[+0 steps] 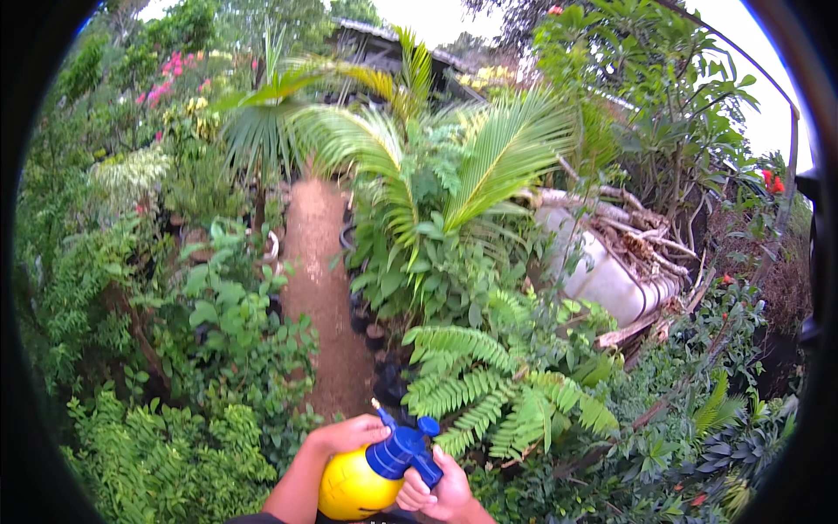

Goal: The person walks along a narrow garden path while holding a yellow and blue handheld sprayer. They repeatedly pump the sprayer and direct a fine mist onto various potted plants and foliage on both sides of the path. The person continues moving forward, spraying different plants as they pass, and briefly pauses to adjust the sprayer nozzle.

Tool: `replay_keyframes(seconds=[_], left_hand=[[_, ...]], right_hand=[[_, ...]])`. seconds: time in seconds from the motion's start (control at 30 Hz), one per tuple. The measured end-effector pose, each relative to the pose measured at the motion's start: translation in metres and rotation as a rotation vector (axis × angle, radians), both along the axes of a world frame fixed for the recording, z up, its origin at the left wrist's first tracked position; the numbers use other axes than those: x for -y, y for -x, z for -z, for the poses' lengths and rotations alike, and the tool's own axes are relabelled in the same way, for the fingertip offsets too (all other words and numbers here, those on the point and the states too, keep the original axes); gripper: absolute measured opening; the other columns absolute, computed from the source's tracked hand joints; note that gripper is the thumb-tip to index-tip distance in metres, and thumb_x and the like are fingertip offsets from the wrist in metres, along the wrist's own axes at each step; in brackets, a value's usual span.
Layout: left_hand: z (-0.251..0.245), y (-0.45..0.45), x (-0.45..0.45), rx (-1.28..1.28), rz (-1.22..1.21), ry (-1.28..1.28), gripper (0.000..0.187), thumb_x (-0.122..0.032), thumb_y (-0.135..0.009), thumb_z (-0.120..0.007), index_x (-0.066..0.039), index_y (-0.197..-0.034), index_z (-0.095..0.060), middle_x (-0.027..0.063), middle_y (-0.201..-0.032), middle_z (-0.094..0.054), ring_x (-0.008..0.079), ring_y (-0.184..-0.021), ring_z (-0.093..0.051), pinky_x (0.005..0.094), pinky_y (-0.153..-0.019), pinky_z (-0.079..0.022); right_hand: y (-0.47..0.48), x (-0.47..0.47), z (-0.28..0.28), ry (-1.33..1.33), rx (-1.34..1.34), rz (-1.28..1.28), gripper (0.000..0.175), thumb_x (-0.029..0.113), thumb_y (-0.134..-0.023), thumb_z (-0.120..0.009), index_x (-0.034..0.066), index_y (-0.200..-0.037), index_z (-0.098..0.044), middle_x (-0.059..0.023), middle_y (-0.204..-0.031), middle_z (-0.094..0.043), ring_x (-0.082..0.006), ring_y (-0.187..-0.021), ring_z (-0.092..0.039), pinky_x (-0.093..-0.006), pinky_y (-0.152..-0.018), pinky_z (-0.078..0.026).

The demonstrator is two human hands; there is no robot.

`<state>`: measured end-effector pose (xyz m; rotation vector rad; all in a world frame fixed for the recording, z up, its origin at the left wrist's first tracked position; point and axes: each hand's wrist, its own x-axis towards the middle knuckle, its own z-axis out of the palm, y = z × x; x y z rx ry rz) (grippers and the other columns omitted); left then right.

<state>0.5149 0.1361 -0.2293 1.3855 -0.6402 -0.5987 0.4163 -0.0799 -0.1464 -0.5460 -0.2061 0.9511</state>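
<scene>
A yellow pump sprayer bottle (357, 485) with a blue head (398, 450) is held close to the body at the bottom centre, tilted over. Its narrow nozzle points up and away, towards the dirt path. My left hand (352, 433) rests on the bottle's upper side beside the nozzle, its fingers against the blue neck. My right hand (437, 488) is wrapped around the blue handle (425, 468), with the thumb on top. The round blue pump knob stands between the two hands.
A brown dirt path (321, 295) runs ahead between dense plants. Fern-like leaves (478, 373) reach close on the right, leafy shrubs (177, 458) on the left. Palm fronds (491, 164) arch beside the path. A white plastic tank (589, 268) lies under dry branches (645, 236). Dark plant pots line the path.
</scene>
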Motion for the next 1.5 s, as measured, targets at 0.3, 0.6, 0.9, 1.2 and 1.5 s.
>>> replay_keyframes(seconds=[0.3,0.6,0.9,1.2,1.5], left_hand=[[-0.162,-0.005,0.074,0.207,-0.352,0.017,0.035,-0.03,-0.104,-0.049,0.0,-0.102,-0.066,0.0048,-0.096,-0.069,0.0129,-0.087,-0.063,0.0291,-0.083,-0.05],[-0.182,-0.025,0.149,0.448,-0.208,-0.147,0.032,-0.031,-0.098,-0.057,-0.001,-0.091,-0.068,0.0066,-0.086,-0.068,0.0168,-0.082,-0.064,0.0315,-0.078,-0.049],[-0.181,-0.05,0.218,0.33,-0.184,0.062,0.035,-0.034,-0.097,-0.057,-0.002,-0.094,-0.067,0.0095,-0.085,-0.069,0.0211,-0.079,-0.065,0.0325,-0.077,-0.049],[-0.232,-0.044,0.259,0.534,-0.394,-0.524,0.041,-0.041,-0.092,-0.061,-0.001,-0.087,-0.066,0.0131,-0.078,-0.067,0.0268,-0.071,-0.064,0.0389,-0.069,-0.048],[-0.237,-0.062,0.251,0.407,-0.35,-0.026,0.031,-0.03,-0.092,-0.06,-0.001,-0.087,-0.068,0.0105,-0.085,-0.065,0.0248,-0.078,-0.061,0.0342,-0.076,-0.048]], right_hand=[[-0.007,-0.029,-0.063,0.5,0.516,0.926,0.05,0.035,-0.099,-0.042,0.0064,-0.059,-0.05,-0.0053,-0.047,-0.046,-0.0146,-0.038,-0.041,-0.0292,-0.04,-0.034],[-0.017,0.002,-0.049,0.32,0.438,1.165,0.049,0.037,-0.098,-0.042,0.0084,-0.059,-0.051,-0.0041,-0.049,-0.048,-0.0148,-0.042,-0.043,-0.0279,-0.043,-0.034],[-0.036,0.059,-0.076,0.346,0.43,1.193,0.048,0.033,-0.1,-0.041,0.0078,-0.062,-0.053,-0.0016,-0.046,-0.047,-0.0118,-0.037,-0.041,-0.0257,-0.038,-0.03],[-0.061,0.111,-0.059,0.161,0.296,1.186,0.049,0.041,-0.095,-0.044,0.0085,-0.06,-0.052,-0.0058,-0.049,-0.05,-0.016,-0.04,-0.043,-0.0288,-0.041,-0.034],[-0.071,0.124,-0.085,0.357,0.5,1.02,0.037,0.037,-0.091,-0.053,0.0052,-0.071,-0.056,-0.0055,-0.054,-0.054,-0.0142,-0.042,-0.047,-0.0267,-0.041,-0.035]])
